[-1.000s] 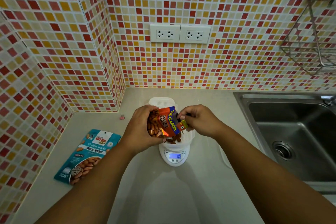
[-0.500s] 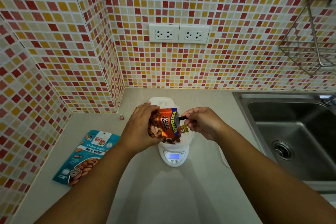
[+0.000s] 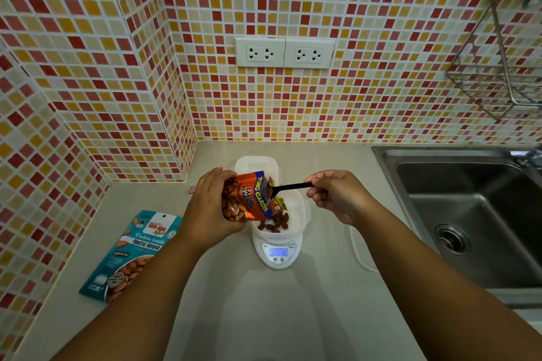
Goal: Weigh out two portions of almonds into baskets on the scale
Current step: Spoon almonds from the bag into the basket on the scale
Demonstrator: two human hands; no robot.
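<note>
My left hand (image 3: 208,208) grips an orange bag of salted almonds (image 3: 249,199), tilted over a white basket (image 3: 299,211) that stands on a small white scale (image 3: 278,255). Several almonds (image 3: 275,221) lie in that basket. The lit display reads 16. My right hand (image 3: 337,193) holds a black spoon (image 3: 289,187) by its handle, its bowl at the bag's mouth. A second white basket (image 3: 258,165) stands behind the scale, partly hidden by the bag.
A teal bag of roasted almonds (image 3: 132,255) lies flat on the counter at the left. A steel sink (image 3: 469,214) is set in at the right, and a wire rack (image 3: 504,67) hangs on the tiled wall above it. Tiled walls close the left and back.
My right hand has pulled back to the right, so the black spoon now shows between it and the bag. The bag has tilted a little. The scale reading stays at 16.
</note>
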